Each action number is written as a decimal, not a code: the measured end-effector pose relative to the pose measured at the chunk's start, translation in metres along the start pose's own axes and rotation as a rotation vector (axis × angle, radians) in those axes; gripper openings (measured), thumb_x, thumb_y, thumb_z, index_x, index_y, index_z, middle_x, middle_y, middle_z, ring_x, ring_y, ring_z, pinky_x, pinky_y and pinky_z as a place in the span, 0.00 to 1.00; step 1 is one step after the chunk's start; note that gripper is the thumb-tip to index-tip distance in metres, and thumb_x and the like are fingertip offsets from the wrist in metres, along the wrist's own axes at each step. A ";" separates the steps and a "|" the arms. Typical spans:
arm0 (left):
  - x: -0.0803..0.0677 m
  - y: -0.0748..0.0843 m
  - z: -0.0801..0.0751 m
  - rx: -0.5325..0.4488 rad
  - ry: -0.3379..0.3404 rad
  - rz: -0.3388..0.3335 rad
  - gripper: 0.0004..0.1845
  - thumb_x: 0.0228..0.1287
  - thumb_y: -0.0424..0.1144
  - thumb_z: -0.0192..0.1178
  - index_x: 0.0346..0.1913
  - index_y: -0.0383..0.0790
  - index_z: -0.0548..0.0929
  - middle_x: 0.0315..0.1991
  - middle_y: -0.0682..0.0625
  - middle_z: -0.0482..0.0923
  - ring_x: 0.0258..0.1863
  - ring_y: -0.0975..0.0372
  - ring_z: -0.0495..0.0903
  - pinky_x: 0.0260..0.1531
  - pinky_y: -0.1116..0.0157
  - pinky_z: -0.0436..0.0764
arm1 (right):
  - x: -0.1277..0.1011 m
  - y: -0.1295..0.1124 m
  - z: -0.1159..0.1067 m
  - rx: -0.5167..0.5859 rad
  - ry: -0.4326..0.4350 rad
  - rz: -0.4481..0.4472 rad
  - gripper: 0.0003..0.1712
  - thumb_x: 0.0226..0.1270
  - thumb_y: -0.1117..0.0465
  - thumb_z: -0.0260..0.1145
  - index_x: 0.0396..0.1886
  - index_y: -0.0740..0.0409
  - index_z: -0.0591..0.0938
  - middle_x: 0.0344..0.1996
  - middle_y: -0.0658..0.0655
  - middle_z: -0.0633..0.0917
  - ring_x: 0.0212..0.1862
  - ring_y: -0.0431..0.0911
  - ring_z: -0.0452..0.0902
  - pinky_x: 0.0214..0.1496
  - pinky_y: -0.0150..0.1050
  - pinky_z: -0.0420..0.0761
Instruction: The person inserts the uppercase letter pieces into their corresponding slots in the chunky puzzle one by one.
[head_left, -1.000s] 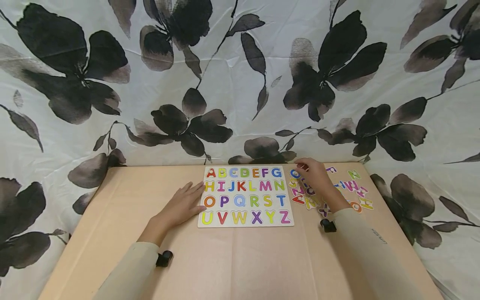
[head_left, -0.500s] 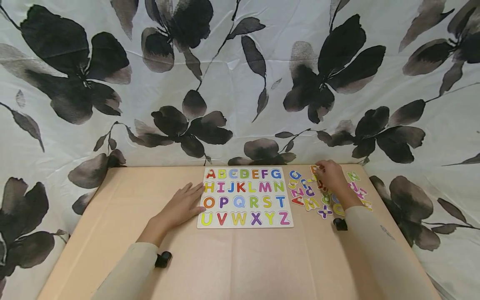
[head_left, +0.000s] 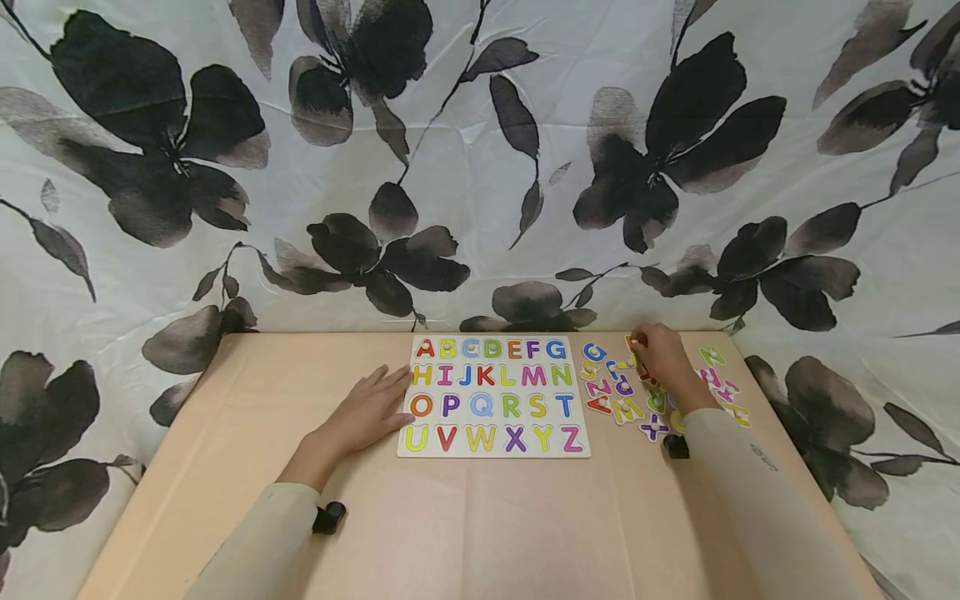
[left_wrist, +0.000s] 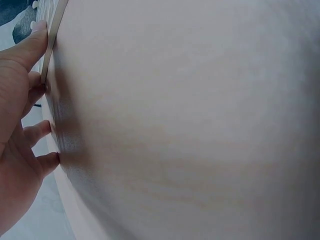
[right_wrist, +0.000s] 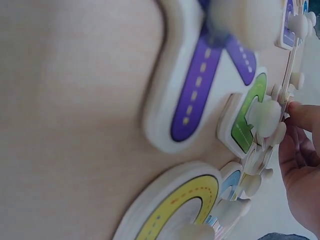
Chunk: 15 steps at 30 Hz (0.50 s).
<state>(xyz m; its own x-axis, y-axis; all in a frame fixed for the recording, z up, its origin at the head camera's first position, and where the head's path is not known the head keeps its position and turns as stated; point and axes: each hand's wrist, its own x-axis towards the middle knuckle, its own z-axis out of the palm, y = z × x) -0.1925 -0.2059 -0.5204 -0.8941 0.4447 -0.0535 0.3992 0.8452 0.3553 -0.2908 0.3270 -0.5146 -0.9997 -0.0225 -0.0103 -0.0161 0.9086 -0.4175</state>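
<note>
**A:** What is the right hand (head_left: 663, 360) doing?

**B:** It is reaching into the pile of loose letter pieces (head_left: 626, 390) at the far right of the desk (head_left: 480, 517). Its fingertips are pinching an orange-red letter piece (head_left: 630, 341) at the far edge of the pile. Which letter it is cannot be told, since the fingers are covering most of it.

**A:** What is lying around that hand?

**B:** Loose letters are lying flat on the desk around it: a blue G (head_left: 595, 352) to its left, a red A (head_left: 597, 406) and a purple X (head_left: 653, 427) nearer the person, and a green piece (head_left: 711, 356) to its right. The right wrist view is showing the purple X (right_wrist: 210, 75) close up, with a green piece (right_wrist: 247, 117) and a yellow curved piece (right_wrist: 175, 207) beside it, each with a white knob.

**A:** And the left hand (head_left: 367, 410)?

**B:** It is lying open and flat on the desk, fingers straight, grasping nothing. Its fingertips are touching the left edge of the alphabet board (head_left: 492, 396), which is sitting at the middle of the desk, just left of the loose pile, showing coloured letters A to Z in four rows.

**A:** What is behind the desk?

**B:** A white cloth printed with large dark flowers (head_left: 480, 167) is hanging there.
</note>
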 end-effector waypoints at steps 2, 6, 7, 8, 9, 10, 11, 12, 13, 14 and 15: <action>0.001 0.000 0.000 0.002 -0.006 0.000 0.43 0.71 0.55 0.64 0.80 0.37 0.63 0.82 0.44 0.58 0.81 0.37 0.52 0.75 0.33 0.56 | -0.001 0.001 0.000 0.006 0.002 0.015 0.10 0.78 0.64 0.62 0.51 0.67 0.81 0.46 0.67 0.82 0.45 0.58 0.77 0.53 0.56 0.83; 0.001 0.002 0.000 0.002 -0.007 0.005 0.43 0.71 0.55 0.64 0.79 0.37 0.63 0.81 0.43 0.59 0.80 0.37 0.52 0.75 0.33 0.56 | -0.005 0.001 -0.002 0.032 0.011 0.045 0.11 0.79 0.63 0.62 0.53 0.67 0.80 0.47 0.67 0.81 0.46 0.58 0.76 0.54 0.55 0.83; 0.001 0.002 -0.001 0.002 -0.004 0.007 0.43 0.71 0.55 0.64 0.79 0.37 0.63 0.81 0.43 0.59 0.80 0.37 0.53 0.75 0.32 0.56 | -0.007 0.000 -0.003 0.039 0.015 0.047 0.12 0.79 0.63 0.62 0.53 0.67 0.80 0.47 0.67 0.81 0.46 0.58 0.76 0.54 0.55 0.83; 0.001 0.002 -0.001 0.004 -0.001 0.011 0.42 0.70 0.54 0.64 0.79 0.37 0.63 0.81 0.43 0.59 0.80 0.36 0.53 0.75 0.32 0.57 | -0.009 -0.001 -0.004 0.049 0.017 0.049 0.12 0.79 0.63 0.61 0.53 0.66 0.80 0.47 0.67 0.80 0.46 0.58 0.75 0.54 0.55 0.83; 0.001 0.002 -0.001 0.003 -0.001 0.009 0.42 0.70 0.54 0.65 0.79 0.37 0.63 0.81 0.43 0.59 0.80 0.37 0.53 0.75 0.32 0.56 | -0.010 -0.002 -0.004 0.054 0.022 0.045 0.12 0.79 0.62 0.62 0.53 0.66 0.80 0.47 0.66 0.80 0.46 0.57 0.75 0.54 0.55 0.83; 0.001 0.003 -0.001 0.002 -0.004 0.005 0.43 0.70 0.55 0.64 0.79 0.37 0.63 0.81 0.44 0.59 0.81 0.37 0.52 0.75 0.33 0.56 | -0.011 -0.004 -0.005 0.064 0.024 0.043 0.12 0.79 0.62 0.61 0.53 0.65 0.80 0.47 0.66 0.80 0.46 0.57 0.75 0.53 0.53 0.83; 0.001 0.003 -0.001 0.003 -0.004 0.003 0.43 0.70 0.55 0.64 0.79 0.37 0.63 0.81 0.44 0.59 0.81 0.37 0.52 0.75 0.33 0.56 | -0.013 -0.007 -0.006 0.072 0.026 0.040 0.12 0.79 0.61 0.61 0.53 0.64 0.80 0.47 0.65 0.80 0.46 0.57 0.75 0.52 0.53 0.83; 0.000 0.002 -0.001 0.004 -0.003 0.002 0.43 0.70 0.55 0.64 0.80 0.38 0.63 0.81 0.44 0.59 0.81 0.37 0.52 0.75 0.33 0.56 | -0.015 -0.010 -0.007 0.082 0.027 0.034 0.12 0.79 0.61 0.61 0.53 0.64 0.80 0.47 0.65 0.80 0.46 0.56 0.75 0.52 0.52 0.83; 0.000 0.002 -0.001 0.003 -0.004 0.000 0.43 0.70 0.55 0.64 0.80 0.38 0.63 0.81 0.44 0.58 0.81 0.37 0.52 0.75 0.33 0.56 | -0.016 -0.012 -0.008 0.090 0.029 0.026 0.12 0.79 0.61 0.62 0.54 0.64 0.80 0.46 0.64 0.80 0.46 0.56 0.75 0.51 0.51 0.83; 0.000 0.002 -0.001 0.002 -0.003 0.000 0.43 0.70 0.55 0.65 0.80 0.38 0.63 0.81 0.44 0.58 0.81 0.37 0.52 0.75 0.33 0.56 | -0.018 -0.015 -0.009 0.100 0.030 0.015 0.12 0.79 0.61 0.62 0.53 0.63 0.81 0.46 0.64 0.80 0.46 0.55 0.75 0.49 0.50 0.84; 0.000 0.002 -0.001 0.000 -0.006 -0.006 0.43 0.70 0.55 0.64 0.80 0.38 0.62 0.82 0.44 0.58 0.81 0.37 0.52 0.76 0.33 0.55 | -0.020 -0.018 -0.008 0.109 0.029 0.008 0.12 0.79 0.60 0.62 0.53 0.63 0.81 0.45 0.63 0.80 0.45 0.55 0.75 0.48 0.49 0.84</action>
<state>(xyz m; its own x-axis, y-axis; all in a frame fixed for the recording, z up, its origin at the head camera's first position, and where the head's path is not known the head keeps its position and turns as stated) -0.1920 -0.2043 -0.5191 -0.8952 0.4414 -0.0615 0.3937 0.8480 0.3549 -0.2711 0.3144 -0.4991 -0.9999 -0.0014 0.0116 -0.0071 0.8577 -0.5142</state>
